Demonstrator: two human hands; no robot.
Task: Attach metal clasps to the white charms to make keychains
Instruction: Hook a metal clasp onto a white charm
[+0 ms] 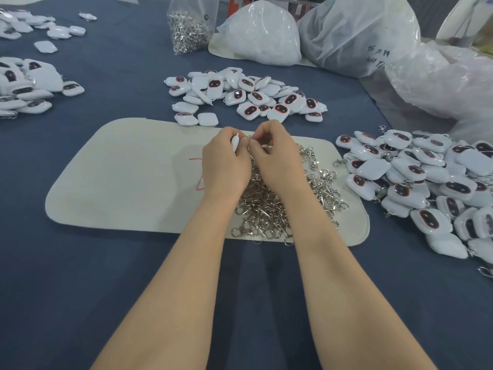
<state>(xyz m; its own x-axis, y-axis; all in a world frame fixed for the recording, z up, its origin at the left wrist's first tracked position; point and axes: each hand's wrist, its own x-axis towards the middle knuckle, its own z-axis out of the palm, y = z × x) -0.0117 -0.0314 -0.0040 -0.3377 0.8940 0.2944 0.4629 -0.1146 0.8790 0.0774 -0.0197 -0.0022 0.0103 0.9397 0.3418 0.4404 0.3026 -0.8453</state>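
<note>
left hand (224,161) grips a white charm (235,141), right hand (274,158) pinches a metal clasp (257,142) against it over the mat's (128,182) middle; joining underway, next needs the ring threaded through

Soft, even overhead light is filling the scene, casting only faint shadows on the cream mat (128,182) and a darker band on the blue worktop (66,276) just nearer than the mat. Beyond the mat the plastic bags (357,36) are washing out pale, while the wide lens is bowing and slightly blurring the charm piles (426,188) far to either side of it.
</note>
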